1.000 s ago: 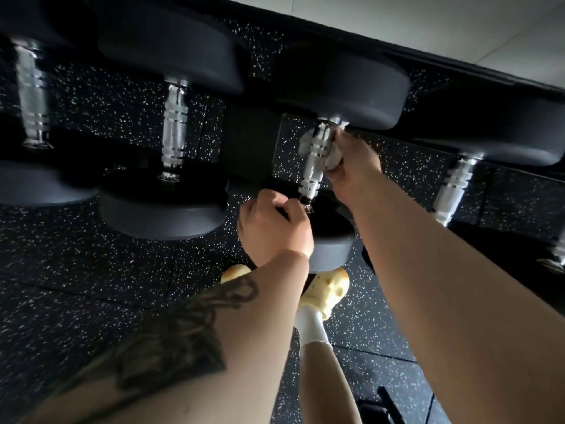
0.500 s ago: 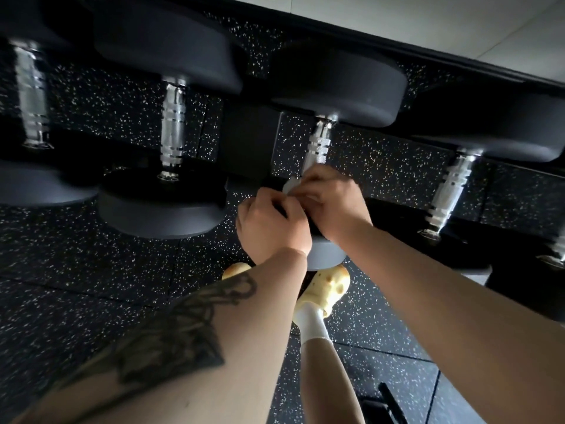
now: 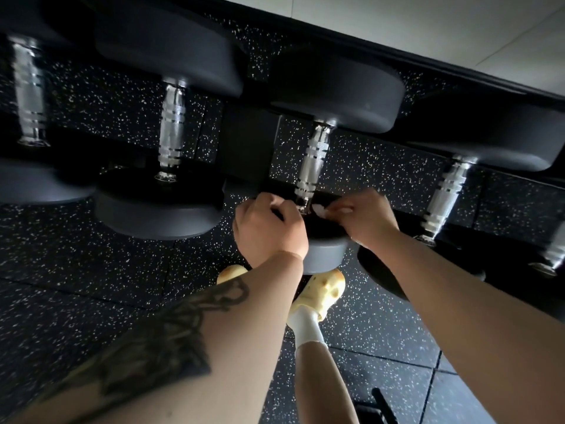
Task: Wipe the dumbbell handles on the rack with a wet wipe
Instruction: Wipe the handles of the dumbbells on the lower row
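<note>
Speckled gym floor (image 3: 91, 270) | chrome handle (image 3: 312, 166) runs straight away from both hands | right hand (image 3: 363, 218) pinches wet wipe (image 3: 321, 210) at its near end | left hand (image 3: 269, 231) curled, grasp unclear.

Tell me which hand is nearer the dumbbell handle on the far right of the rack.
Right. The right hand, pinching the wet wipe, sits just left of the far-right handle; the left hand is farther left, beyond the middle handle.
</note>
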{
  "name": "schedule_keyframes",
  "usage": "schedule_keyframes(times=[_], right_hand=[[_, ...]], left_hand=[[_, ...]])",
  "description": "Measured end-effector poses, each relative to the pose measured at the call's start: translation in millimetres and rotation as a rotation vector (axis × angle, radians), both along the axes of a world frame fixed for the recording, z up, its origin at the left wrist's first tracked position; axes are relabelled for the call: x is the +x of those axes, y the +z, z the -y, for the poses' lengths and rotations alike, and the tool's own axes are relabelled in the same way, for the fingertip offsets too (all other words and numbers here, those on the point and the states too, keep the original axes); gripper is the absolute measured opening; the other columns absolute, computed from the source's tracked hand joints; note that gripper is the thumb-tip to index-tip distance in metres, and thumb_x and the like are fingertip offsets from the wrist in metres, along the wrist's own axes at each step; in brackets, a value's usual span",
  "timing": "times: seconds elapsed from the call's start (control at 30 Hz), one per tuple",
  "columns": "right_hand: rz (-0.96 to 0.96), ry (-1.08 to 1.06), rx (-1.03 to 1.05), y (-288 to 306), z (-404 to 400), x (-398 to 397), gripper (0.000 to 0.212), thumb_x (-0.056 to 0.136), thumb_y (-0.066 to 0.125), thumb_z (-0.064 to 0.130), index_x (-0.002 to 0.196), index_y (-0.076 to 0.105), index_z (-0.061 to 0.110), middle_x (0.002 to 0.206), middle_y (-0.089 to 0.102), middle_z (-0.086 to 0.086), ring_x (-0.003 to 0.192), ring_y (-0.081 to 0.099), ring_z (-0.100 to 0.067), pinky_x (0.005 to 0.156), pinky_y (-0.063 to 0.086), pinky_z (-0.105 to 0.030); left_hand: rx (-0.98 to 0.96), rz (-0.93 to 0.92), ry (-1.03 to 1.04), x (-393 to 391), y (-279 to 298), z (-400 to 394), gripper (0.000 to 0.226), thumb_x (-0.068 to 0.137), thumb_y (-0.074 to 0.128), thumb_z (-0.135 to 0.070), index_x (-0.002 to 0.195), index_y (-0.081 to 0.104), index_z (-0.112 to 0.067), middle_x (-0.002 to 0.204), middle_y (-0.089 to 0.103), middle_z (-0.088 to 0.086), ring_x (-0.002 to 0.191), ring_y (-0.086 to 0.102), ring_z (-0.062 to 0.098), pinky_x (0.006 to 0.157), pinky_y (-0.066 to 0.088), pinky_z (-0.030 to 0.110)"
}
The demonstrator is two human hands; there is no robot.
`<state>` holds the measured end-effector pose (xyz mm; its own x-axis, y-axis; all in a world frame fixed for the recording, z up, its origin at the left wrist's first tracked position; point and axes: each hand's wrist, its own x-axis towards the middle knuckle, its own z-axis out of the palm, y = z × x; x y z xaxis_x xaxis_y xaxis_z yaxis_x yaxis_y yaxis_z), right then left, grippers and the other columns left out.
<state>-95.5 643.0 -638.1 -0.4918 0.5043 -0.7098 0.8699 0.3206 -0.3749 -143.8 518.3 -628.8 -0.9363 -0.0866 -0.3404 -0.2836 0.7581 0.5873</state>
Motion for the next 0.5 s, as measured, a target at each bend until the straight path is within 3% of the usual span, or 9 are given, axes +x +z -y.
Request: schedule_keyframes(times=[0.03,0.13,0.27,0.37,0.5], right_hand=[[-0.023,-0.068,-0.050,-0.5,-0.8,-0.2,0.011,0.078,0.073,0.037,0.087,0.074,0.031,0.097,0.071,0.005,0.082,0.062,-0.011,0.063,0.049,-0.021],[0.001,0.032,-0.076,-10.6,10.8,-18.4,0.017,0.088,0.064,0.027,0.101,0.073,0.020,0.102,0.070,-0.006,0.093,0.063,-0.023,0.077,0.052,-0.030],[0.029,-0.018,-0.080,-22.8,18.1,-28.3,0.023,0.088,0.057,0.013,0.106,0.070,0.019,0.103,0.068,-0.011,0.089,0.064,-0.026,0.071,0.055,-0.032],[0.043,-0.033,-0.124,-8.3,11.1,-17.7,0.013,0.087,0.065,0.025,0.094,0.074,0.030,0.096,0.070,0.000,0.086,0.065,-0.020,0.073,0.057,-0.034],[-0.048,-0.028,-0.129,11.6,10.1,2.4,0.014,0.082,0.070,0.039,0.096,0.073,0.038,0.082,0.064,0.016,0.070,0.059,-0.001,0.058,0.054,-0.023]], left_hand=[[-0.001,0.005,-0.013,-0.4,-0.6,0.1,0.037,0.072,0.039,-0.032,0.082,0.073,-0.022,0.081,0.040,-0.009,0.094,0.059,0.030,0.086,0.047,0.045],[-0.005,0.036,-0.017,1.6,-1.0,0.4,0.039,0.072,0.041,-0.032,0.082,0.076,-0.018,0.074,0.035,-0.012,0.096,0.059,0.028,0.088,0.047,0.046],[-0.013,0.040,-0.017,-0.4,1.3,-0.6,0.041,0.071,0.039,-0.034,0.083,0.076,-0.019,0.078,0.036,-0.010,0.097,0.059,0.028,0.089,0.046,0.045],[-0.010,0.039,-0.023,0.4,0.3,0.0,0.038,0.071,0.040,-0.033,0.079,0.075,-0.021,0.075,0.035,-0.013,0.095,0.059,0.029,0.087,0.047,0.045],[-0.022,0.039,-0.012,-0.3,0.5,-0.2,0.041,0.071,0.038,-0.034,0.082,0.075,-0.021,0.084,0.041,-0.009,0.096,0.058,0.028,0.087,0.047,0.043]])
